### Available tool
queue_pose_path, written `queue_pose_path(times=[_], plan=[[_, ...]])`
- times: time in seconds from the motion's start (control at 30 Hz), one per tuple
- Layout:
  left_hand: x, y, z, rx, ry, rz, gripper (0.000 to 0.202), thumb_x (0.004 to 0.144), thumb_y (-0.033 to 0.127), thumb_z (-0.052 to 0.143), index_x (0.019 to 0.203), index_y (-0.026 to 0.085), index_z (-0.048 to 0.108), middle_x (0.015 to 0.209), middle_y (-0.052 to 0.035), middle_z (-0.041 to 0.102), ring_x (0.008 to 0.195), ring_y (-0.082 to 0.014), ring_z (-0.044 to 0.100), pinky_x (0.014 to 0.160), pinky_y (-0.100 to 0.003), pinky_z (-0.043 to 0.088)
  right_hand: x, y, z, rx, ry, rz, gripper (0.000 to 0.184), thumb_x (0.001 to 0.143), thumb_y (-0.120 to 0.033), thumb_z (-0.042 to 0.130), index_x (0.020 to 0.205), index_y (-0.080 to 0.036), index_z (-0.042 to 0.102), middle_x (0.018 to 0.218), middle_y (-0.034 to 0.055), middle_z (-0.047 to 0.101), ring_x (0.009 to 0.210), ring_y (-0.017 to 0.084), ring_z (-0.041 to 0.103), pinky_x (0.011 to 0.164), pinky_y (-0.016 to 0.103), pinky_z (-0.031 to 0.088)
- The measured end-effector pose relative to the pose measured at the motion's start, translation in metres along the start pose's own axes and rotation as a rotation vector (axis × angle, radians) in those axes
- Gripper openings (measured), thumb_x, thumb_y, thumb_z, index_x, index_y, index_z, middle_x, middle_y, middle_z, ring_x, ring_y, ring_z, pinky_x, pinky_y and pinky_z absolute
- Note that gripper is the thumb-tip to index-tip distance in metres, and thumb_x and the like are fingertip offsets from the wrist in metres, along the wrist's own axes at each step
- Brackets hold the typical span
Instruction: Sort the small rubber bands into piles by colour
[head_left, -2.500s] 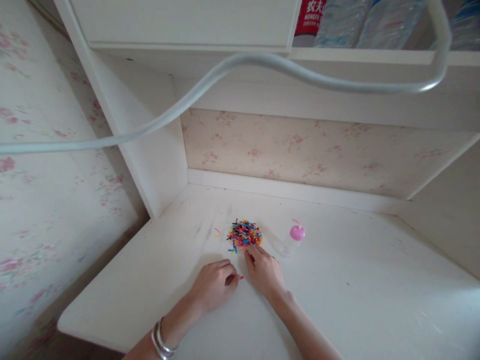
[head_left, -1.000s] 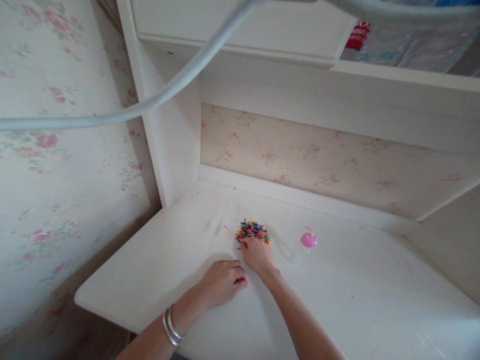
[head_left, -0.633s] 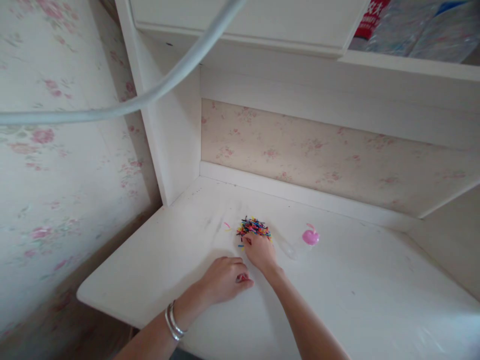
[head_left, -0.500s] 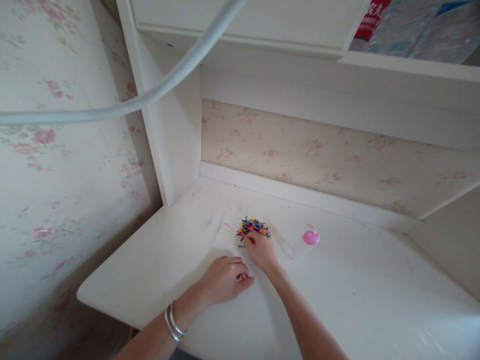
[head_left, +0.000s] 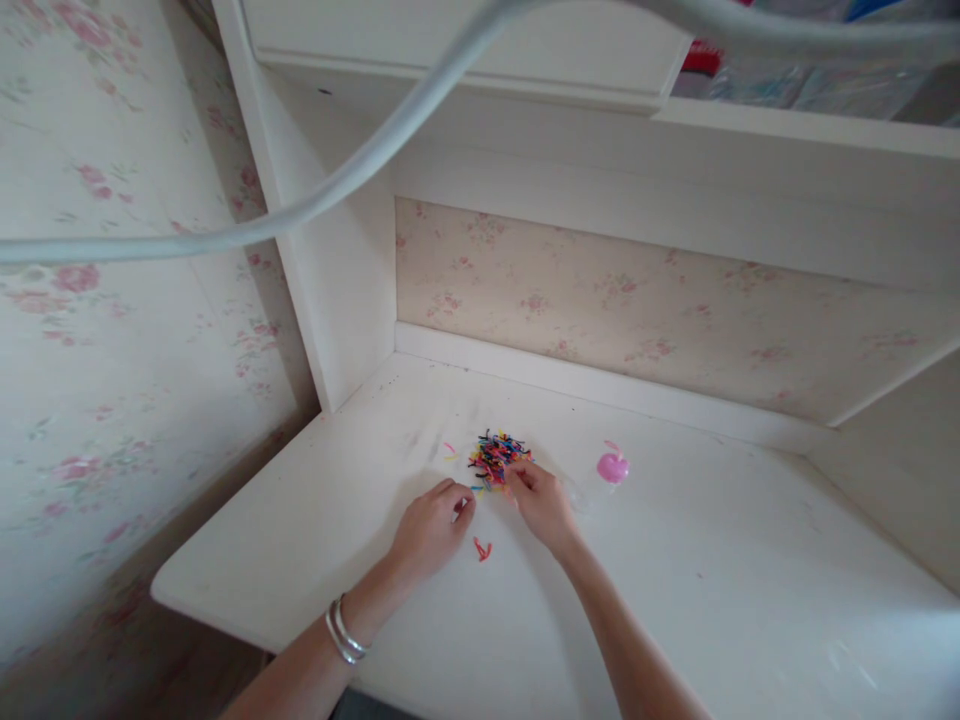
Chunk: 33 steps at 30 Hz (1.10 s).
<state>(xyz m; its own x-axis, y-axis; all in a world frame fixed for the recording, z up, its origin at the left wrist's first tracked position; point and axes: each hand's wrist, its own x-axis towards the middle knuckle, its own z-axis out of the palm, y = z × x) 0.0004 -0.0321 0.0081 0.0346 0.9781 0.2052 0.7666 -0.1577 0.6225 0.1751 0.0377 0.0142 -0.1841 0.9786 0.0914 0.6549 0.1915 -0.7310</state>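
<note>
A loose heap of small coloured elastic bands (head_left: 496,458), thin and short, lies on the white desk (head_left: 660,600). At its right edge is my right hand (head_left: 541,505), thumb and forefinger pinched together against the heap; what they hold is too small to make out. My left hand (head_left: 435,525) rests on the desk at the heap's near left side. Its fingers are curled closed, with the tips beside a blue band (head_left: 477,488). Several red bands (head_left: 482,549) form a little group apart from the heap, just below the hands.
Right of the heap lies a pink apple-shaped item (head_left: 613,467), and a clear plastic piece (head_left: 581,497) is partly behind my right hand. A pink band (head_left: 449,447) sits left of the heap. A white cable (head_left: 330,190) crosses the upper view, before the shelf (head_left: 465,45).
My left hand has moved up and left toward the heap, and the red bands formerly in it now lie on the desk. My right hand has shifted slightly right along the heap's edge.
</note>
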Motion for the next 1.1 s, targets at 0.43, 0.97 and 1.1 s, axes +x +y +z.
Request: queue_pose_path(times=[0.43,0.97,1.1], plan=[[0.004,-0.008,0.004,0.036,0.030,0.006,0.021,0.089,0.026,0.044,0.087,0.022,0.064,0.092,-0.0021,0.068,0.081,-0.0143,0.062,0.076,-0.024,0.044,-0.102,0.033,-0.031,-0.323,0.035,-0.001,0.034,0.092,-0.041,0.035,0.091,-0.028,0.066,0.060,-0.0013,0.065,0.051,0.014,0.058,0.054,0.022,0.037],[0.048,-0.009,0.012,0.192,-0.040,0.032,0.022,0.089,0.029,0.047,0.098,0.022,0.066,0.103,-0.0043,0.067,0.089,-0.0160,0.063,0.083,-0.025,0.046,-0.106,0.039,-0.022,-0.389,-0.059,-0.094,0.028,0.093,-0.034,0.038,0.087,-0.029,0.065,0.070,-0.0026,0.070,0.060,0.014,0.064,0.054,0.021,0.032],[0.059,-0.008,0.018,0.218,-0.086,0.032,0.021,0.087,0.026,0.049,0.096,0.022,0.068,0.102,-0.0039,0.066,0.091,-0.0164,0.062,0.084,-0.026,0.045,-0.108,0.038,-0.022,-0.389,-0.051,-0.120,0.030,0.095,-0.034,0.036,0.086,-0.028,0.065,0.069,-0.0028,0.070,0.059,0.013,0.064,0.053,0.021,0.031]])
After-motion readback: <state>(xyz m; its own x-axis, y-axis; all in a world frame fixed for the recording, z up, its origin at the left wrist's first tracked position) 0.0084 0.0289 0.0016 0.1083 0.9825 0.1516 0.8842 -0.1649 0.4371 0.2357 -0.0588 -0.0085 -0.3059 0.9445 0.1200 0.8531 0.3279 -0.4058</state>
